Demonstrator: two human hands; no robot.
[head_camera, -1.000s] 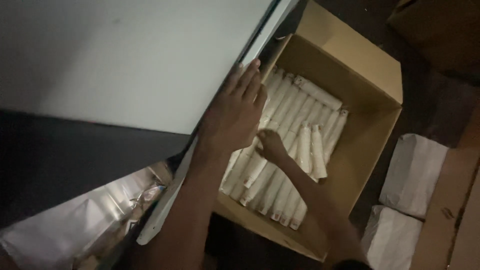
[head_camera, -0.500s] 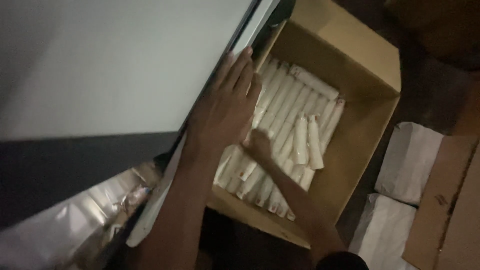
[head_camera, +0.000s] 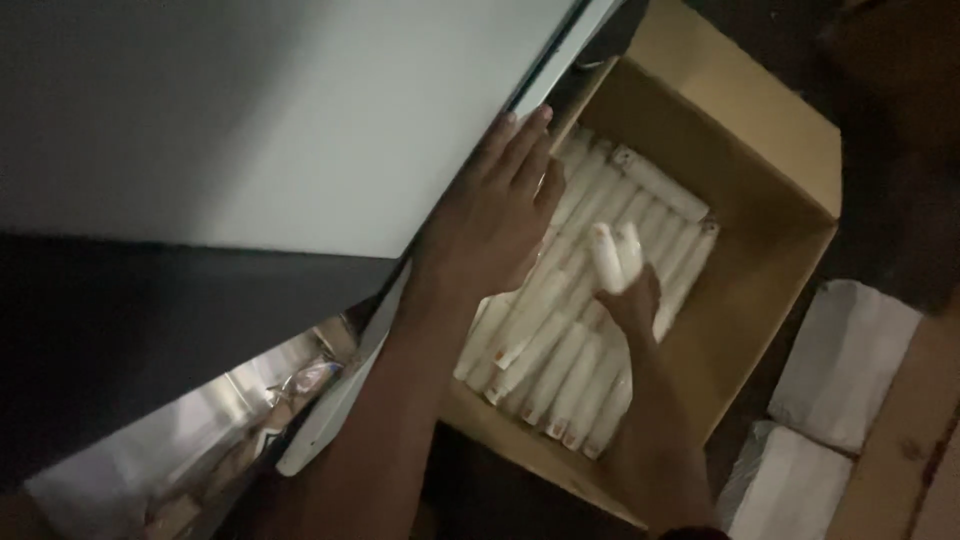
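The left hand (head_camera: 490, 215) lies flat, fingers spread, bracing the white table (head_camera: 300, 120) edge; the right hand (head_camera: 630, 295) grips two white tubes (head_camera: 615, 255) above the cardboard box (head_camera: 760, 190).

Places taken from grip of right hand (head_camera: 630, 300). I see two white wrapped bundles to its right: one (head_camera: 845, 365) level with grip, second (head_camera: 785, 490) lower, near frame bottom. Brown cardboard sheet (head_camera: 905, 460) lies just beyond both, at far right edge. Well left and below grip I make out crumpled clear plastic wrap (head_camera: 200, 440), contents too dim to tell. Dark surface (head_camera: 120, 330) sits above it.
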